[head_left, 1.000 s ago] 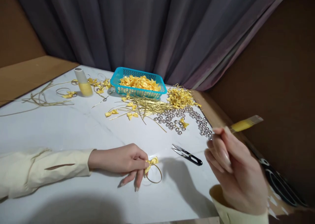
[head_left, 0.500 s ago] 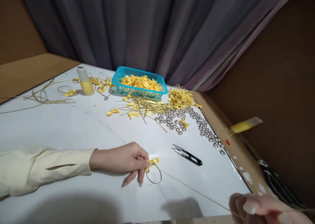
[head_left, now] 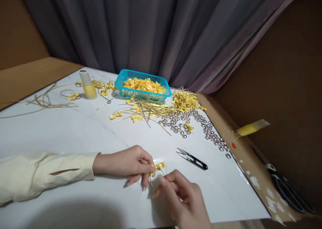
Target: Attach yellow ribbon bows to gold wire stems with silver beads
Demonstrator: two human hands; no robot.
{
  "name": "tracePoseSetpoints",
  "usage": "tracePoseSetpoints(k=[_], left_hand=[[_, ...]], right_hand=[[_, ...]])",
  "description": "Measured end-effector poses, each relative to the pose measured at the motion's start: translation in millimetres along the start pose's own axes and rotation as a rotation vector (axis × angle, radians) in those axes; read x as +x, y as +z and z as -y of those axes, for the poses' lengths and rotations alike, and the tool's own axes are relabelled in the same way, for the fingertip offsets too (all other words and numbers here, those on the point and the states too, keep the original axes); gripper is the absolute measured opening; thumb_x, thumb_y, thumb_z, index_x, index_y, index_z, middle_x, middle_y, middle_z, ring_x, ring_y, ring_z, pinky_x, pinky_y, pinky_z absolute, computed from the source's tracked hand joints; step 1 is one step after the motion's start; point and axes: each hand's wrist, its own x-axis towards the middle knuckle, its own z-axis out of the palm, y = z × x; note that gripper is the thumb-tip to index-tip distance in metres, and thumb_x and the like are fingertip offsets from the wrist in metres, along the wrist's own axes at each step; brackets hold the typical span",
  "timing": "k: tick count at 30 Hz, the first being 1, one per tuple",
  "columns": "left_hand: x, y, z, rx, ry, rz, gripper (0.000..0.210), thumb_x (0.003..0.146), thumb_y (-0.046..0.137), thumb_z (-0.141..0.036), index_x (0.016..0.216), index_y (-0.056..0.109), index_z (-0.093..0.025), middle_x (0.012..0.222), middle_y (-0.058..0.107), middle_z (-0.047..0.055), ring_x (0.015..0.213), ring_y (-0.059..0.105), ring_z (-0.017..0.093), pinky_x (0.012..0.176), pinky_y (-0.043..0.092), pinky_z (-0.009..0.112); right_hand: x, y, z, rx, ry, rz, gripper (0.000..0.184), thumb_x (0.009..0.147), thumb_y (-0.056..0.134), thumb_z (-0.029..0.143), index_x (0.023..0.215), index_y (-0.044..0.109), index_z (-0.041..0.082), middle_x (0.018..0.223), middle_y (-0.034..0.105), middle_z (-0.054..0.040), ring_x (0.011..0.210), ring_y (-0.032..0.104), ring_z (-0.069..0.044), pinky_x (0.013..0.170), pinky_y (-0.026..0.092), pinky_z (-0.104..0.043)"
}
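Note:
Between thumb and fingers, my left hand (head_left: 138, 167) pinches a yellow satin bow (head_left: 159, 166) just above the tabletop. A thin gold cord loop (head_left: 162, 171) hangs below the bow, partly hidden behind my fingers. My right hand (head_left: 183, 198) is close beside it, thumb and forefinger pressed together at the loop's right side. The fine thread it held a moment ago is too thin to make out now. Black-handled thread snips (head_left: 192, 158) lie on the table beyond my right hand.
A turquoise basket (head_left: 143, 96) of yellow bows stands at the back. Near it are gold cords (head_left: 161, 108), a heap of corded bows (head_left: 184, 99), silver beads (head_left: 210, 132) and a yellow thread spool (head_left: 89, 88). Scissors (head_left: 284, 188) and another spool (head_left: 251, 127) are at the right.
My right hand has come in from the lower right corner to the bow's loop; the thread stretched between them no longer shows. My left hand still holds the bow in nearly the same place.

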Motion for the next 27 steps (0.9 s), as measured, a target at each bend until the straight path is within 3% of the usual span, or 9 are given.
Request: tracePoseSetpoints(k=[7,14,16,18,20,24,27], left_hand=[[0,0.3,-1,-0.061,0.02,-0.039,0.029,0.088,0.05,-0.035,0.078,0.062,-0.011,0.052,0.061,-0.001,0.032,0.031,0.003,0.035,0.025,0.015],[0,-2.9,0,-0.095,0.073,-0.041,0.027,0.087,0.053,-0.034,0.079,0.064,-0.01,0.055,0.061,-0.001,0.034,0.033,0.002,0.036,0.025,0.016],[0,-5.7,1,-0.09,0.085,-0.06,0.027,0.087,0.054,-0.035,0.079,0.063,-0.011,0.058,0.062,0.0,0.035,0.035,0.002,0.037,0.027,0.016],[-1,-7.6,2,-0.052,0.089,-0.067,0.027,0.086,0.055,-0.036,0.079,0.063,-0.011,0.062,0.063,0.001,0.037,0.037,0.003,0.039,0.031,0.016],[-4,-6.9,2,0.026,0.09,-0.06,0.028,0.085,0.056,-0.037,0.077,0.062,-0.012,0.065,0.064,0.001,0.039,0.04,0.004,0.041,0.034,0.016],[-24,4.5,1,0.164,0.046,-0.097,0.032,0.088,0.05,-0.041,0.076,0.062,-0.014,0.067,0.063,0.001,0.042,0.045,0.006,0.045,0.038,0.017],[-54,17.3,-1,0.265,0.027,-0.237,0.032,0.088,0.048,-0.044,0.089,0.065,-0.017,0.074,0.065,0.002,0.053,0.054,0.011,0.054,0.042,0.021]], right_hand=[[11,14,-31,-0.165,-0.104,-0.093,0.042,0.085,0.05,0.045,0.056,0.058,0.015,0.042,0.046,0.0014,0.041,0.029,-0.008,0.039,0.017,-0.024],[14,10,-29,-0.203,-0.16,-0.11,0.038,0.086,0.051,0.039,0.061,0.067,0.015,0.045,0.045,0.0011,0.044,0.033,-0.01,0.042,0.024,-0.024],[15,7,-27,-0.219,-0.242,-0.18,0.031,0.085,0.054,0.036,0.067,0.071,0.018,0.057,0.052,-0.0028,0.052,0.042,-0.013,0.045,0.031,-0.024],[17,6,-25,-0.213,-0.321,-0.269,0.023,0.082,0.059,0.034,0.072,0.075,0.021,0.085,0.059,-0.0093,0.069,0.052,-0.018,0.049,0.038,-0.025],[19,7,-25,-0.18,-0.351,-0.285,0.02,0.08,0.062,0.034,0.072,0.076,0.023,0.105,0.058,-0.0113,0.083,0.055,-0.022,0.052,0.042,-0.026],[21,11,-25,-0.058,-0.333,-0.083,0.024,0.084,0.057,0.033,0.071,0.076,0.022,0.079,0.065,-0.0075,0.067,0.059,-0.018,0.053,0.044,-0.025],[20,12,-25,-0.02,-0.357,-0.077,0.022,0.083,0.059,0.032,0.069,0.074,0.022,0.075,0.066,-0.0059,0.065,0.059,-0.017,0.059,0.046,-0.024]])
